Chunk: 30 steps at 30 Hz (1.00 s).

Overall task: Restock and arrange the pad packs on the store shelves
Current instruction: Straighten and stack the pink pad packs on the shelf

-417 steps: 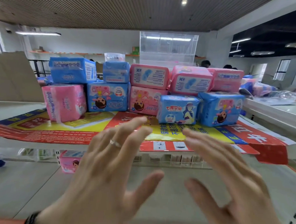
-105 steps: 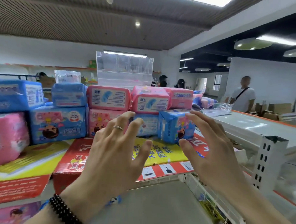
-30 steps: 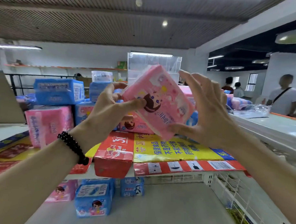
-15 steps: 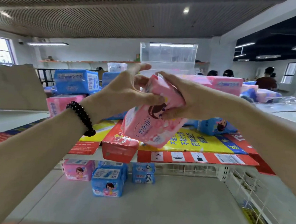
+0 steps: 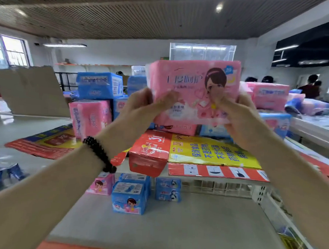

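I hold a pink pad pack (image 5: 193, 84) upright in front of me, its printed face toward the camera. My left hand (image 5: 142, 108) grips its lower left corner and my right hand (image 5: 236, 113) grips its lower right corner. Behind it, on the top shelf, stand stacked pad packs: a blue one (image 5: 99, 84) over a pink one (image 5: 90, 118) at the left, pink ones (image 5: 269, 96) at the right. On the lower shelf (image 5: 175, 227) sit a small pink pack (image 5: 102, 184) and blue packs (image 5: 129, 197).
Flattened red and yellow cardboard (image 5: 205, 152) covers the top shelf under the packs. A clear plastic bin (image 5: 201, 51) stands behind the stack. Brown cardboard (image 5: 30, 90) leans at the left. Another white shelf (image 5: 316, 129) lies to the right, with people standing far right.
The pink pack was tilted and folded between my hands; now both hands hold it upright, higher, face toward me. The camera has shifted slightly.
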Motion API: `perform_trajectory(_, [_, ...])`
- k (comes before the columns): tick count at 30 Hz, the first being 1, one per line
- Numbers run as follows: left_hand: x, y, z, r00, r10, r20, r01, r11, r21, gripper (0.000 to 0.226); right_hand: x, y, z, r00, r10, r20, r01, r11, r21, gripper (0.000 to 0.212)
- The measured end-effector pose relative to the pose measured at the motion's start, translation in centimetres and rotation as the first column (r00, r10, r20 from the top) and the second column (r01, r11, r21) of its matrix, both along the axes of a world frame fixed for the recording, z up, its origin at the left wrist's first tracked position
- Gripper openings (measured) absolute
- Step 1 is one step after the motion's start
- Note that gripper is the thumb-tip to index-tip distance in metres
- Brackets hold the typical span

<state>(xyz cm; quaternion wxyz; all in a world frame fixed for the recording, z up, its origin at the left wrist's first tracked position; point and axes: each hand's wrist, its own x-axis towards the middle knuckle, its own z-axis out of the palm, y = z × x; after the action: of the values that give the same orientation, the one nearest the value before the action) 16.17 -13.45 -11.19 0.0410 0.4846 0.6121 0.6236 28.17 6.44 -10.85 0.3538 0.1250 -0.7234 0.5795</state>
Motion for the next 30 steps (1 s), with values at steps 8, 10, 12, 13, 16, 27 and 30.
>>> perform_trajectory(8, [-2.2,-5.6,-0.1,0.993,-0.119,-0.015,0.119,0.992,0.034,0.036,-0.7,-7.7,-1.8,0.989,-0.145,0.026,0.147,0.987,-0.062,0.042])
perform_trajectory(10, [-3.3,-7.4,-0.7,0.993,-0.116,-0.008,0.117,0.991,0.059,0.029,-0.6,-9.9,-2.2,0.992,-0.123,-0.027,0.119,0.986,-0.114,0.029])
perform_trajectory(12, [-3.9,-9.6,-1.9,0.99,-0.139,0.003,0.138,0.987,0.078,0.019,0.3,-12.5,-3.0,0.99,-0.11,-0.083,0.103,0.991,-0.081,0.027])
perform_trajectory(13, [-4.0,-10.9,-3.0,0.985,-0.17,0.003,0.17,0.981,0.09,0.017,0.8,-13.8,-3.5,0.986,-0.126,-0.105,0.122,0.992,-0.042,0.024])
perform_trajectory(16, [-3.0,-15.5,-7.6,0.958,-0.28,-0.058,0.285,0.954,0.093,0.02,2.0,-16.6,-7.7,0.97,-0.205,-0.127,0.218,0.972,0.09,0.017])
perform_trajectory(27, [-4.9,-23.9,-25.3,0.853,-0.143,0.502,0.244,0.959,-0.142,0.046,-1.5,-24.2,-24.3,0.895,-0.21,0.394,0.228,0.974,0.003,0.044])
perform_trajectory(30, [-7.0,-23.8,-28.8,0.855,-0.122,0.505,0.234,0.958,-0.164,0.066,-3.9,-23.8,-27.1,0.861,-0.151,0.485,0.207,0.976,-0.063,0.044])
